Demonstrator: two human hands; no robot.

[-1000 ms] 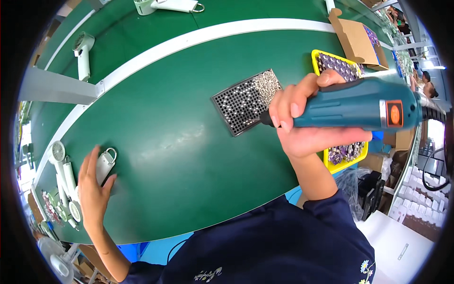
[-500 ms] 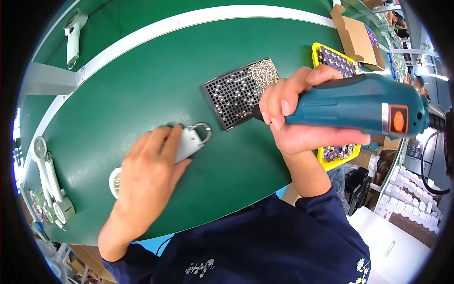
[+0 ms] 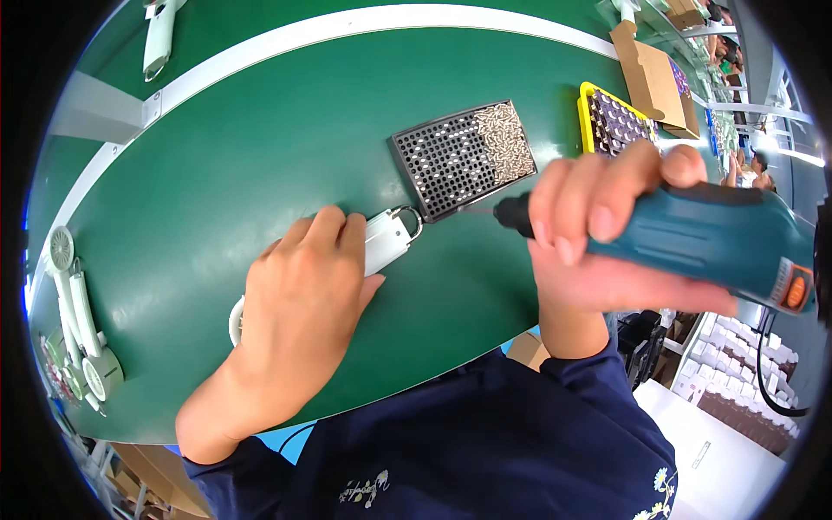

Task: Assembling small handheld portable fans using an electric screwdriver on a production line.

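Note:
My left hand (image 3: 303, 312) is closed over a white handheld fan (image 3: 387, 242) lying on the green table. A metal loop (image 3: 411, 222) at the fan's handle end reaches the near edge of a black screw tray (image 3: 446, 160); part of the round fan head shows beyond my wrist side. In my right hand (image 3: 598, 217) is a teal electric screwdriver (image 3: 702, 238), held nearly level, its bit pointing left by the tray's near right side. Small screws stand in some of the tray's holes and lie heaped in its right part. Whether a screw sits on the bit I cannot tell.
Several white fans (image 3: 80, 321) lie at the left edge, and another fan (image 3: 159, 39) at the far left. Beyond my right hand are a yellow tray (image 3: 586, 130) of dark parts and an open cardboard box (image 3: 650, 82). A cable (image 3: 763, 373) hangs at right.
The screwdriver has drawn back right and down, its bit leaving the tray's holes. My left hand and the fan sit further right, closer to the tray. The whole view has shifted slightly.

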